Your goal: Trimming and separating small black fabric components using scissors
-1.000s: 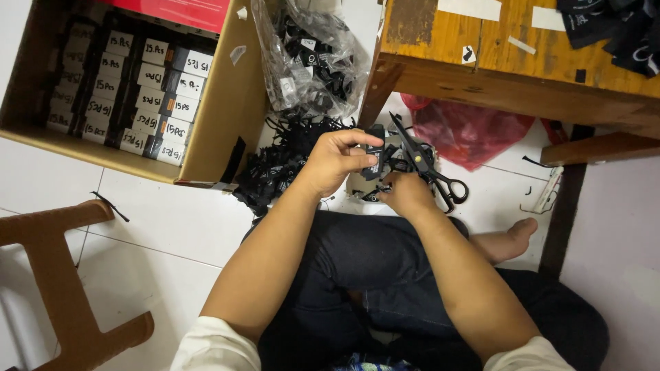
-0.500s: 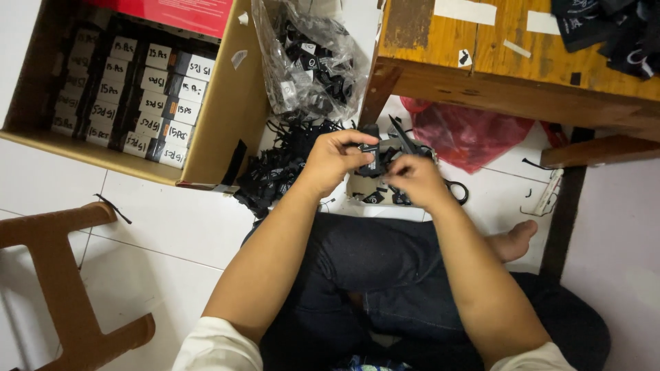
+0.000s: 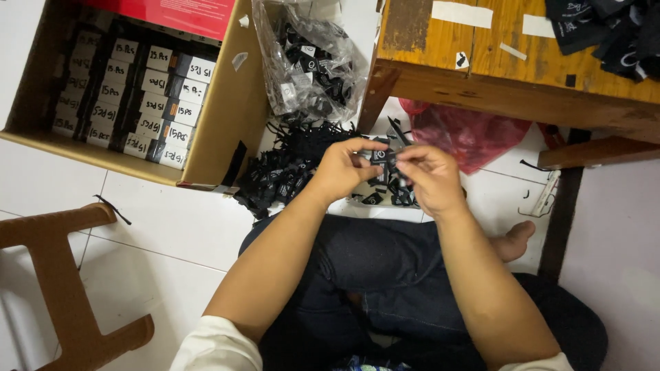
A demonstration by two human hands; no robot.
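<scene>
My left hand (image 3: 344,168) and my right hand (image 3: 427,175) meet over my lap, both pinching one small black tag (image 3: 380,157) with a pale mark on it. Thin black strings hang from the tag. Just beyond my hands, a heap of the same black tags (image 3: 289,168) lies on the white tiled floor. Black scissors (image 3: 397,130) are partly hidden behind my fingers. My legs in dark trousers (image 3: 371,268) are folded under my arms.
An open cardboard box (image 3: 227,117) at the upper left holds rows of small labelled black cartons. A clear plastic bag of tags (image 3: 306,62) leans by a wooden table (image 3: 509,75). A red plastic bag (image 3: 467,134) lies under the table. A brown stool (image 3: 62,275) stands at lower left.
My right hand has let the scissors drop from its grip and moved up to join the left hand on the tag. Both hands shifted slightly to the left.
</scene>
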